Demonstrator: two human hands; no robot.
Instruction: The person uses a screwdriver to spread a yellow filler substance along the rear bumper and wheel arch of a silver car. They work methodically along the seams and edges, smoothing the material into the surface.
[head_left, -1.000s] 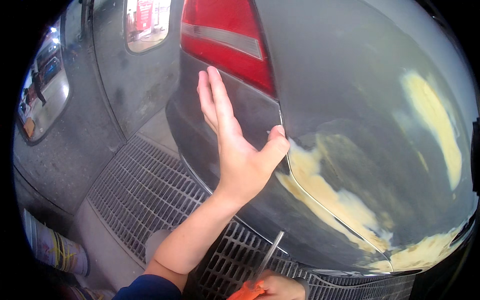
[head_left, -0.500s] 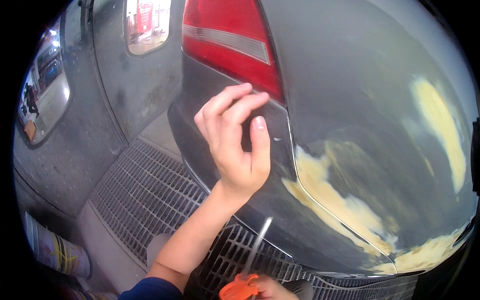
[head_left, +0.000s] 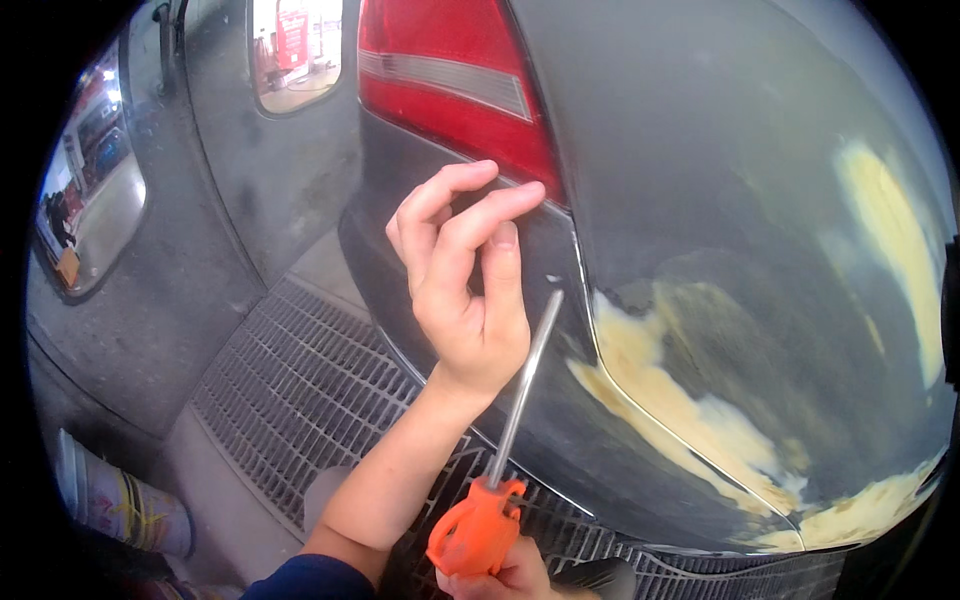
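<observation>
My left hand is raised in front of the car's rear corner. Its bent fingers are apart, with two fingertips at the lower edge of the red tail light. In my right hand, at the bottom of the view, is a screwdriver with an orange handle. Its long metal shaft points up, and the tip appears close to the dark bumper, just below the lower corner of the light; I cannot tell whether it touches. A small pale mark lies just above the tip.
Yellowish filler patches spread along the seam of the grey car body. Behind the car are a floor grating and a grey wall with windows. A paint-stained can stands at the lower left.
My right hand has brought the screwdriver up from the lower edge, its tip rising toward the tail light's lower corner. My left thumb has moved in closer to the fingers.
</observation>
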